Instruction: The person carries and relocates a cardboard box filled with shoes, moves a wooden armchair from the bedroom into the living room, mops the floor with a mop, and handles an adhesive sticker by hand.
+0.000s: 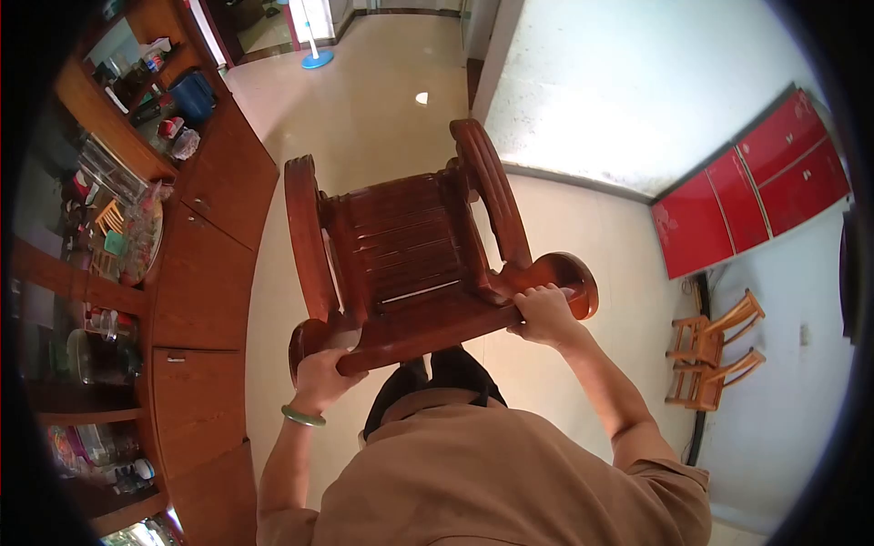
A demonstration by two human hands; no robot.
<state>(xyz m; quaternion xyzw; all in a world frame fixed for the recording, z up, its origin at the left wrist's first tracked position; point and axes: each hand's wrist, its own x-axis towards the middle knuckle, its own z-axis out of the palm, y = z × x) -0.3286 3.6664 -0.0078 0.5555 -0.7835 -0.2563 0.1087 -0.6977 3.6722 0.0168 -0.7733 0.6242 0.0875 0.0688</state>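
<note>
A dark reddish-brown wooden armchair [410, 232] with a slatted seat and thick curved arms is in front of my body, tilted slightly. My left hand [328, 375], with a green bangle at the wrist, is closed around the near left corner of its frame. At the near right corner, beside the rounded scroll end, my right hand [544, 314] grips the same chair. The undersides of both hands are hidden. Whether the chair's legs touch the floor cannot be seen.
A brown wooden cabinet [196, 337] with crowded shelves runs along the left. Pale tiled floor [382, 86] stretches ahead to a blue-based stand [316, 60]. Right of me are a white wall [628, 91], a red cabinet [696, 223] and two small wooden chairs [715, 350].
</note>
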